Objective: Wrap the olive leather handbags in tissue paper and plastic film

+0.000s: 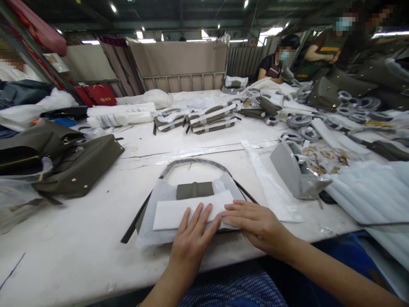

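Note:
Before me a dark olive handbag [194, 190] lies flat, mostly covered by a thin white wrapping sheet [147, 232]. Its handle [198, 161], wrapped in clear film, arches away from me, and dark straps stick out at both sides. Across the bag rests a folded strip of white foam [169, 214]. My left hand [196, 230] lies on the foam with its fingers stretched out. My right hand [251, 219] presses flat on the strip's right end, fingers extended, its fingertips near my left thumb. The bag's lower edge is partly hidden under my hands.
To the right stand a grey tape dispenser [287, 170] and a stack of white foam sheets [377, 187]. A long white strip [265, 183] lies beside the bag. Olive bags [79, 166] are piled at left. Wrapped bundles [211, 117] lie farther back. Two masked people are beyond the table.

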